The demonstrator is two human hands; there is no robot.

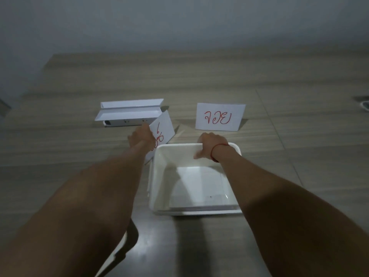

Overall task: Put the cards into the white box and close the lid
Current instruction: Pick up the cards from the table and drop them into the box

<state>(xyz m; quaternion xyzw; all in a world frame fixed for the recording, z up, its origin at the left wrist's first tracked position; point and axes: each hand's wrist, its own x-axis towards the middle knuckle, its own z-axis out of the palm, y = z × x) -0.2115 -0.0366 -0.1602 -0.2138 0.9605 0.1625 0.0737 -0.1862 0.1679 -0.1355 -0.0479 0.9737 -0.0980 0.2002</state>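
Observation:
An open white box (159, 176) stands on the wooden table in front of me, with white cards lying flat on its bottom. My right hand (211, 144) grips the box's far rim, a red string around the wrist. My left hand (140, 138) holds a white card (162, 128) with red writing, tilted, just past the box's far left corner. A second white card (219, 116) with red writing stands upright beyond the box on the right.
A white folded holder (129, 112) sits at the back left, on top of a white power strip. A dark chair edge (127, 242) shows under my left forearm. A small dark object (366, 105) lies at the right edge.

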